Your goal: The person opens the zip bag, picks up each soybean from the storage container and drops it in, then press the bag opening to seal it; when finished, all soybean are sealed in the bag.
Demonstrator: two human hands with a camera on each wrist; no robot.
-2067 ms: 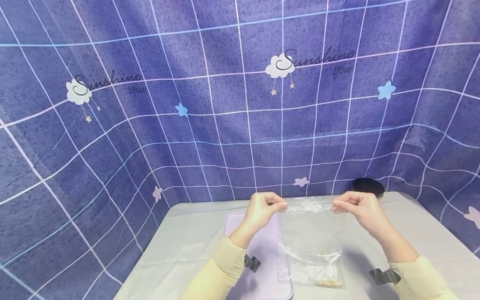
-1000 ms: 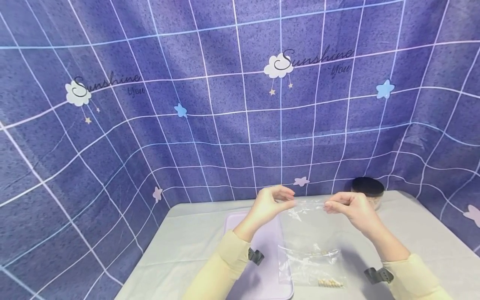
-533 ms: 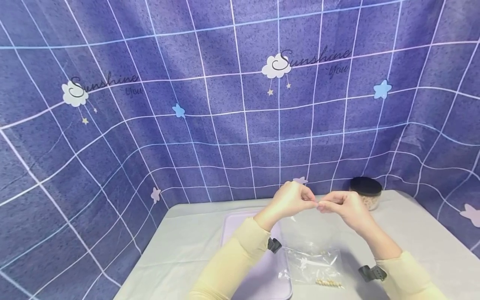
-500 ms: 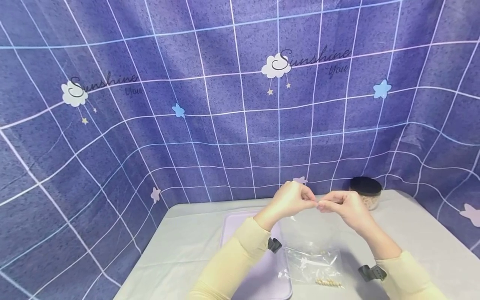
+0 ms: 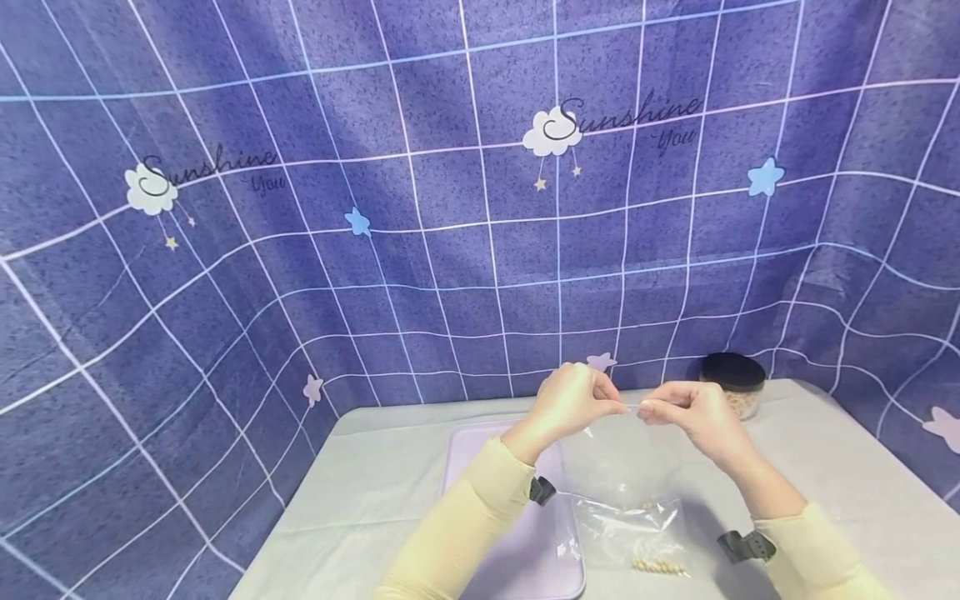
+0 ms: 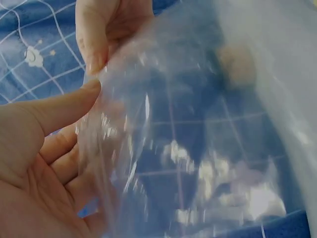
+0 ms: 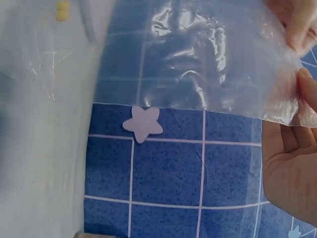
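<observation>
A clear plastic bag (image 5: 630,529) hangs upright from both hands, its lower part over the table and the tray's right side. Small pale round beads (image 5: 660,567) lie in a row at its bottom. My left hand (image 5: 570,404) pinches the bag's top edge between thumb and fingers. Close beside it, my right hand (image 5: 693,417) pinches the same edge, leaving only a small gap. In the left wrist view, the left thumb (image 6: 74,106) presses on the wrinkled film (image 6: 173,153), with other fingers behind it. Glare covers parts of the film (image 7: 193,54) in the right wrist view.
A lilac tray (image 5: 517,575) lies under the left forearm. At the back right stands a clear jar (image 5: 738,402) with a black lid, partly behind the right hand. A grey cloth (image 5: 375,483) covers the table, and a purple grid-patterned curtain (image 5: 450,208) surrounds it.
My left hand has moved right along the bag's top edge until near the right hand, then slightly back left. The right hand has shifted a little left, showing more of the jar.
</observation>
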